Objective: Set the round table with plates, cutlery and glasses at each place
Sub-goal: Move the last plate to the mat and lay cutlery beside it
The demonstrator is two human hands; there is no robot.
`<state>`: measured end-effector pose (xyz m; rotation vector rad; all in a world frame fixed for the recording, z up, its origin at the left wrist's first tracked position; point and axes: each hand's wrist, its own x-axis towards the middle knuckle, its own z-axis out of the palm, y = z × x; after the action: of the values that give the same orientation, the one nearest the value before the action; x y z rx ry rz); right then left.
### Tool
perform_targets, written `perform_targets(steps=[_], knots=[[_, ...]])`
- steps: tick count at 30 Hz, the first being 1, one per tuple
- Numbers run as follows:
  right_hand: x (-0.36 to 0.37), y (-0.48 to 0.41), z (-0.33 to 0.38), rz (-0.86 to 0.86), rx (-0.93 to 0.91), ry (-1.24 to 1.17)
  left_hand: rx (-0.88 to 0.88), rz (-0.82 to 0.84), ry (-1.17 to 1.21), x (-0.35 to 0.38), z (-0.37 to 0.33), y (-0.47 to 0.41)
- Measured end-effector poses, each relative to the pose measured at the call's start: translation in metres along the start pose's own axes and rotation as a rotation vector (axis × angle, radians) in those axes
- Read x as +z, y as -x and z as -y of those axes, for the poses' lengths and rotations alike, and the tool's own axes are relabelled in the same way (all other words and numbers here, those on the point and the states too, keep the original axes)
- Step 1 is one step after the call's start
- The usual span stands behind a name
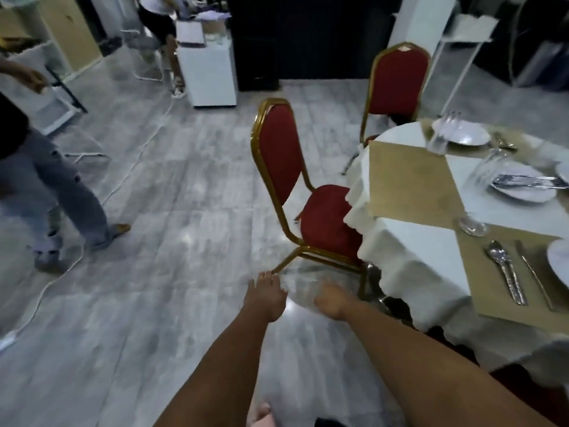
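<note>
Holding some blurry clear thing (297,286), left hand (266,295) and right hand (331,300) curl fingers round it; red chair (277,149) mid-frame fronts the table (409,263).

Dim, motion-blurred, wide-angle edge distortion, floor glare.

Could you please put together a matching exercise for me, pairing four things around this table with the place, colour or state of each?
Things:
1 spoon
2 near chair
3 middle plate
4 tablecloth

Descriptions:
A white, hanging in folds
B red padding, gold frame
C cutlery lying across it
D on the nearest placemat, beside a knife

Pairs: 1-D, 2-B, 3-C, 4-A.
</note>
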<state>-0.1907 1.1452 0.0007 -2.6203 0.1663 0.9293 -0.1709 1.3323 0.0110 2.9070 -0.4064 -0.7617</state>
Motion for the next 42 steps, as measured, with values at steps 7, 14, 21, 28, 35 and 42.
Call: perform_targets(steps=[7,14,21,28,35,42], knots=[[-0.078,-0.032,-0.035,-0.120,0.190,-0.070,0.211,-0.005,-0.090,-0.065,-0.048,-0.098],[-0.143,-0.030,-0.105,-0.272,0.351,-0.228,0.429,0.002,-0.132,-0.105,-0.149,-0.176],[-0.184,-0.027,-0.179,-0.300,0.490,-0.270,0.565,0.024,-0.214,-0.126,-0.234,-0.222],[-0.218,-0.033,-0.239,-0.405,0.598,-0.377,0.692,0.025,-0.276,-0.141,-0.301,-0.272],[-0.255,-0.054,-0.295,-0.506,0.805,-0.540,0.839,0.014,-0.307,-0.173,-0.368,-0.356],[-0.286,-0.083,-0.349,-0.649,0.973,-0.761,0.926,0.016,-0.278,-0.205,-0.440,-0.458]])
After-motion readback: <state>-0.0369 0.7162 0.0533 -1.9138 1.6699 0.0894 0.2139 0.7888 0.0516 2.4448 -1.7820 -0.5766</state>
